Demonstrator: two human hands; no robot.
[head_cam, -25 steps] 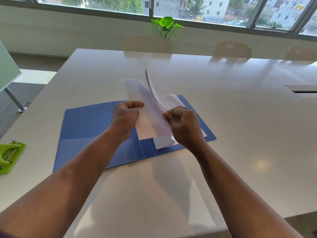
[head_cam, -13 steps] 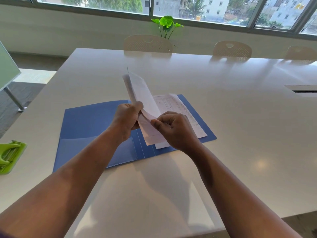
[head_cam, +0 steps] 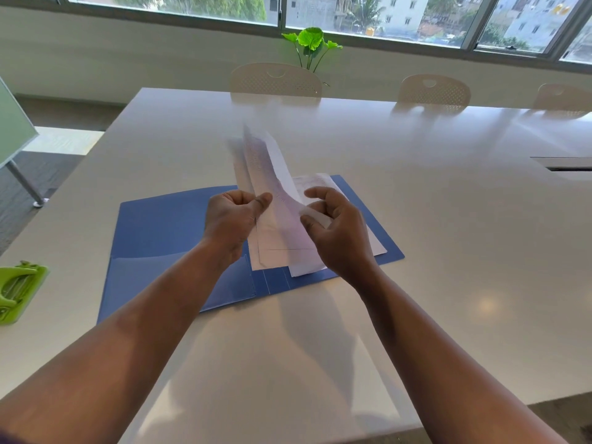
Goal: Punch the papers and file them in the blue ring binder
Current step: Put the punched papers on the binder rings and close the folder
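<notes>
An open blue binder [head_cam: 166, 225] lies flat on the white table [head_cam: 448, 251]. A few white printed papers [head_cam: 272, 187] stand up over its right half, blurred by motion, with more sheets lying flat under them. My left hand [head_cam: 232, 222] pinches the upright sheets at their left edge between thumb and fingers. My right hand [head_cam: 336, 229] holds a curled sheet edge between thumb and fingers, its other fingers spread loosely. A green hole punch [head_cam: 17, 291] rests at the table's left edge, far from both hands.
Three pale perforated chairs [head_cam: 275, 80] line the table's far side, with a green plant [head_cam: 310, 44] behind them by the windows. A cable slot [head_cam: 567, 168] is set into the table at right. A board on a metal leg [head_cam: 12, 139] stands off to the left.
The sheets have been flipped from leaning left to standing more upright and swinging. My right hand has loosened from a closed grip to open fingers around a sheet edge.
</notes>
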